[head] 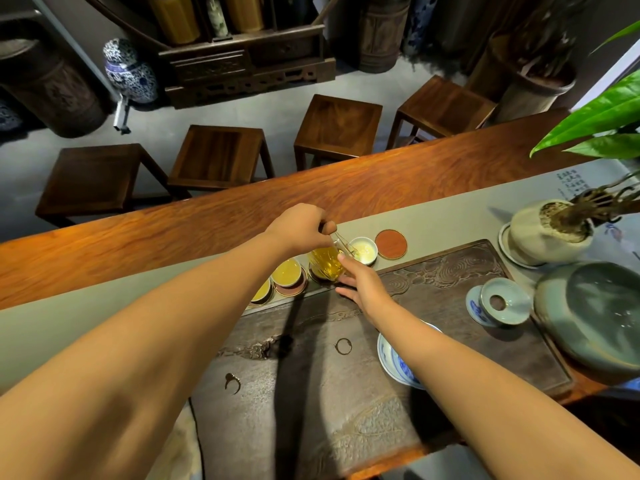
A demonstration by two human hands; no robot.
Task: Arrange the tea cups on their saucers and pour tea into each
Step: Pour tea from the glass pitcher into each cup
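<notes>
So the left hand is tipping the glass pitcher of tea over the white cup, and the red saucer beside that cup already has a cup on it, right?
Not quite. In the head view the red saucer beside the white cup is bare. The rest holds: the left hand tips the glass pitcher over it.

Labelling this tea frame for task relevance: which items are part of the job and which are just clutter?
In the job: left hand holding glass pitcher; right hand steadying it; white cup; filled cups; empty red saucer.

Lying about: lidded gaiwan; blue-white bowl; potted plant; grey basin; stools.
</notes>
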